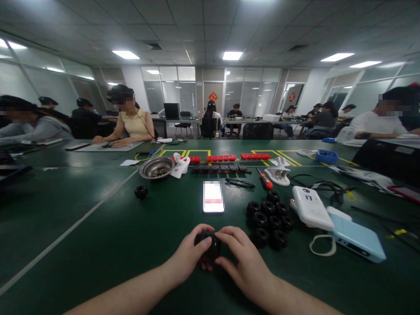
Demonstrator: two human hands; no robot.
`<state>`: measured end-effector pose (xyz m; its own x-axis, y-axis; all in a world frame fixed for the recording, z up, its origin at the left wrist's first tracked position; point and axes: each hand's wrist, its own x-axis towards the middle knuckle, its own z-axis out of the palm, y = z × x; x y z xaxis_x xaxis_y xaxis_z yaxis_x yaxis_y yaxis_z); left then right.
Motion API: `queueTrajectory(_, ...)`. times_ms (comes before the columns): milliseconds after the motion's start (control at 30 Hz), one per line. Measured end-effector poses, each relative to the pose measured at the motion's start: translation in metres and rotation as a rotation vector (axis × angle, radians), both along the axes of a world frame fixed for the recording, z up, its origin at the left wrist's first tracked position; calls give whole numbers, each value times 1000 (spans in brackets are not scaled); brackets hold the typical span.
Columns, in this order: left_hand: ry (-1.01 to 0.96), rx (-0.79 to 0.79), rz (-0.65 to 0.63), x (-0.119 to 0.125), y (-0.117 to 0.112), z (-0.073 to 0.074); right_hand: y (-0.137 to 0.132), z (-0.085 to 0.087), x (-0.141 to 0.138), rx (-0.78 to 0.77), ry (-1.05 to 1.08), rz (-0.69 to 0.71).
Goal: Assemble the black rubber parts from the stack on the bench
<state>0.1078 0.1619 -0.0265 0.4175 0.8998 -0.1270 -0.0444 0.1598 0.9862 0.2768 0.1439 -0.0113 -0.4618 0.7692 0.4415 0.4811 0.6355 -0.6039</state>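
Observation:
Close in front of me, a black toy wheel point(214, 249) is held just over the green table point(138, 249). My left hand point(192, 249) is closed around its left side, thumb across the front. From the right, the fingertips and thumb of my right hand point(241, 258) press on the same wheel, much of which they hide. Several more black wheels point(268, 208) stand clustered to the right of my hands. One lone wheel point(141, 191) sits farther off to the left. A lit phone point(213, 197) lies just beyond my fingers.
Farther back are a metal bowl point(146, 171) with small parts, red plastic strips point(221, 158), a black strip point(220, 169), glasses point(240, 183) and a red screwdriver point(266, 181). A white device point(311, 208) and a light-blue box point(357, 236) lie at right. Other people sit around.

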Motion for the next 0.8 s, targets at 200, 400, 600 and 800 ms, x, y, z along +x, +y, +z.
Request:
queueTrajectory(200, -7, 64, 27, -3, -3, 4, 1, 2, -1, -68, -10, -62)
queueTrajectory(400, -6, 108, -38, -5, -5, 4, 0, 4, -2, -27, -26, -18)
queueTrajectory(600, 23, 27, -21, -1, -4, 6, -2, 4, -4, -12, -65, 3)
queueTrajectory(800, -66, 45, 34, -5, -1, 0, 4, 1, -1, -133, -26, -69)
